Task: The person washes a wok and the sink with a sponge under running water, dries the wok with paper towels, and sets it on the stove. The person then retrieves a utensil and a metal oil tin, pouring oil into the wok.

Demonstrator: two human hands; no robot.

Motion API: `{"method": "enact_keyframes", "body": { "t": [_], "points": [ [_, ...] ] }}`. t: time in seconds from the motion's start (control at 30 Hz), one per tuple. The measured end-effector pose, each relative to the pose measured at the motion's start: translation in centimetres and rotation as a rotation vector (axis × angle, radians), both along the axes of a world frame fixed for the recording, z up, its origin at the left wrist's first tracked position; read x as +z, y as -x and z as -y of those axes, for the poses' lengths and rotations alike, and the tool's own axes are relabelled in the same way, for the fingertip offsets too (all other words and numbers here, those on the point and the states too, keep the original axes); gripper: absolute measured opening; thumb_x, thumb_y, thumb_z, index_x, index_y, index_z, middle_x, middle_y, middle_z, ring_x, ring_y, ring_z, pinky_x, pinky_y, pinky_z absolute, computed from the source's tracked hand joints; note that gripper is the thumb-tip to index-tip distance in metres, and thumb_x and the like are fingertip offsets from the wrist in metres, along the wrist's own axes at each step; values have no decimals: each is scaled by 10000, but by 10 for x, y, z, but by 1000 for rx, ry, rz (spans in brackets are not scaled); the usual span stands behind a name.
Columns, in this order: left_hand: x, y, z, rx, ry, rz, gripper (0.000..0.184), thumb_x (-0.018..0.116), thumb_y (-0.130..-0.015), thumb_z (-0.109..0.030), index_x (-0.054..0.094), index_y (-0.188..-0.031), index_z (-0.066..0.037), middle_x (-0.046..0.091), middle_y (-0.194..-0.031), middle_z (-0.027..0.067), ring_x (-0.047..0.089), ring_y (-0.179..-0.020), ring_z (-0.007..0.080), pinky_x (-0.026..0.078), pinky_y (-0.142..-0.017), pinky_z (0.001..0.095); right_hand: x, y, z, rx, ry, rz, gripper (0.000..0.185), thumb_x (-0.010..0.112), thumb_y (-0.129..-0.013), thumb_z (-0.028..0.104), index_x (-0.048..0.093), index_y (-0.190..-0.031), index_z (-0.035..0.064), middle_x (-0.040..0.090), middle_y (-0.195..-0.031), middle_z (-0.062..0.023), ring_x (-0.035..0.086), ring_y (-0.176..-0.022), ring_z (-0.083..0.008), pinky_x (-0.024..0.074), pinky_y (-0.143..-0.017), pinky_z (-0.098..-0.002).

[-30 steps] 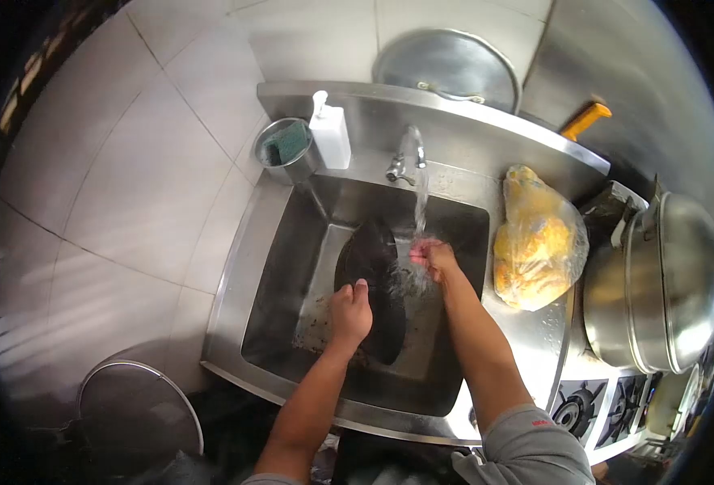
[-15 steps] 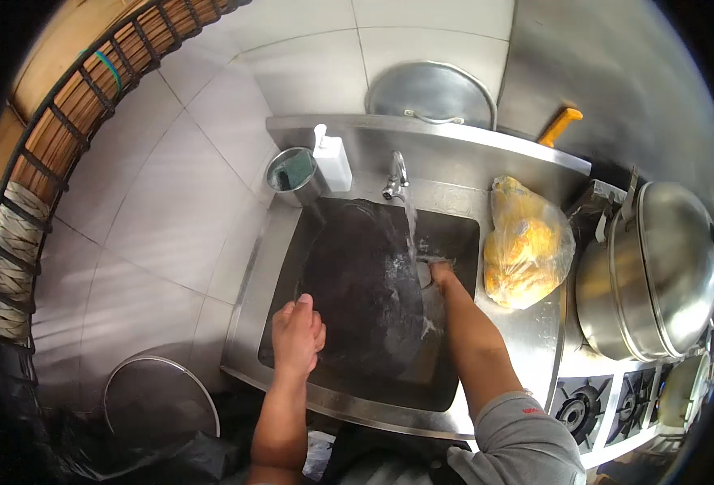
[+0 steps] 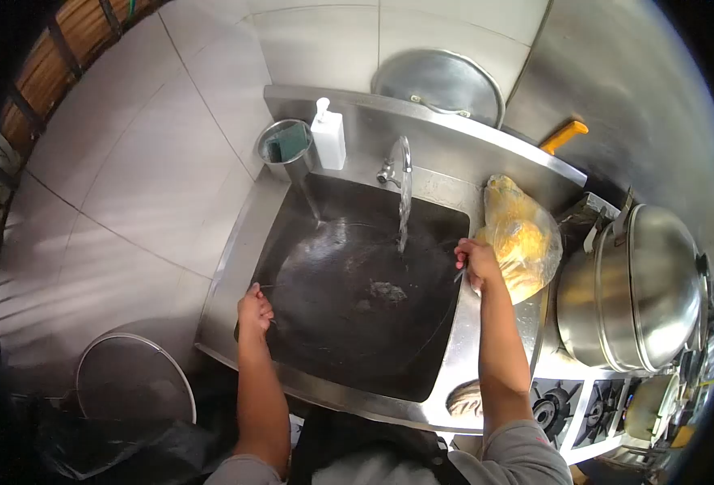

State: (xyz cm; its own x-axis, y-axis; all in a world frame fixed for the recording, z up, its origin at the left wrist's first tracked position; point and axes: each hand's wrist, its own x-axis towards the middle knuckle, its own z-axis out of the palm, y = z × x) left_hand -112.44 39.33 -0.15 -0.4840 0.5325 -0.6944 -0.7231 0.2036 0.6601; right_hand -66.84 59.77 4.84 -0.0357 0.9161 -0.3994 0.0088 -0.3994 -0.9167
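Observation:
A large, dark, shallow round pan point(image 3: 332, 323) fills most of the sink basin, its surface wet. My left hand point(image 3: 255, 310) is closed at the pan's left side, where a thin wire-like handle shows beside the fingers. On the opposite side, my right hand point(image 3: 477, 263) closes around what looks like the matching handle, near the basin's right edge. Water runs from the faucet point(image 3: 391, 166) into the pan, with a foamy patch near its middle. Parts of both handles are hidden by my fingers.
Behind the sink point(image 3: 252, 218) stand a metal container point(image 3: 284, 145) with a green sponge and a white pump bottle point(image 3: 329, 141). A bag of yellow food point(image 3: 522, 230), a big steel pot point(image 3: 615, 299) and a stove point(image 3: 563, 408) are on the right. A brownish striped item point(image 3: 466, 398) lies on the front rim.
My right hand has moved up and right from inside the basin to the pan's right side. My left hand has shifted left and closed at the pan's left side. The view has shifted slightly.

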Motion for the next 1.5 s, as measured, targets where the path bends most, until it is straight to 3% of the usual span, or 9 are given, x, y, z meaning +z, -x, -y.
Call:
{"method": "enact_keyframes", "body": {
  "t": [0.3,0.47,0.67,0.87,0.93,1.1,1.17,1.3,1.5],
  "points": [
    [-125,-30,-18,-304,217,166,249,521,-929,-303,580,-883,-65,291,-503,-45,250,-410,102,237,-409,277,129,-12,80,11,-70,-198,234,553,-892,87,519,-1037,-94,559,-838,-82,518,-700,-136,461,-625,-267],
    [-131,-61,-29,-390,344,104,231,507,-936,-278,586,-929,-61,324,-539,-29,281,-431,115,259,-420,282,149,-12,106,-7,-114,-201,457,574,-892,92,402,-1246,-141,582,-940,-114,552,-773,-134,489,-682,-274],
    [-147,-75,-45,-522,388,-42,215,499,-928,-233,592,-818,-73,375,-551,-7,366,-466,152,334,-440,317,152,-7,127,-11,-156,-99,449,559,-904,99,411,-1266,-122,591,-976,-116,556,-772,-130,496,-704,-273],
    [-153,-66,-68,-248,272,45,188,450,-900,-179,566,-776,-97,478,-577,11,437,-504,149,351,-451,323,101,-18,120,-57,-246,-2,348,500,-915,70,485,-1219,-98,604,-925,-90,541,-743,-117,463,-695,-253],
    [-176,-53,-78,74,74,-8,144,457,-859,-191,555,-787,-114,500,-598,6,429,-496,150,340,-460,311,72,-24,108,-85,-260,52,329,487,-914,59,502,-1204,-95,606,-920,-84,535,-739,-113,454,-694,-246],
    [-122,-28,-84,228,13,37,99,475,-759,-201,491,-720,-112,512,-647,12,415,-479,156,355,-443,301,25,-15,78,-171,-286,163,285,427,-916,-14,539,-1172,-66,587,-863,-44,514,-744,-94,428,-709,-216],
    [-100,-13,-82,338,-195,85,82,475,-751,-193,461,-726,-116,505,-638,15,397,-453,157,351,-422,301,-1,-10,66,-199,-323,8,277,415,-919,-34,549,-1161,-53,577,-848,-28,505,-738,-86,420,-709,-206],
    [-31,-4,-80,503,-201,-95,54,488,-751,-168,460,-729,-128,485,-614,1,372,-429,120,334,-420,263,-16,12,45,-227,-351,27,277,410,-927,-35,556,-1162,-29,581,-859,-15,498,-725,-79,418,-707,-201],
    [70,4,-74,284,-58,-516,120,556,-767,-188,525,-705,-90,470,-620,-15,372,-471,84,305,-442,255,-84,33,26,-222,-233,34,335,385,-889,-58,550,-1174,5,584,-898,-30,517,-745,-81,433,-656,-212]
  ]
}}
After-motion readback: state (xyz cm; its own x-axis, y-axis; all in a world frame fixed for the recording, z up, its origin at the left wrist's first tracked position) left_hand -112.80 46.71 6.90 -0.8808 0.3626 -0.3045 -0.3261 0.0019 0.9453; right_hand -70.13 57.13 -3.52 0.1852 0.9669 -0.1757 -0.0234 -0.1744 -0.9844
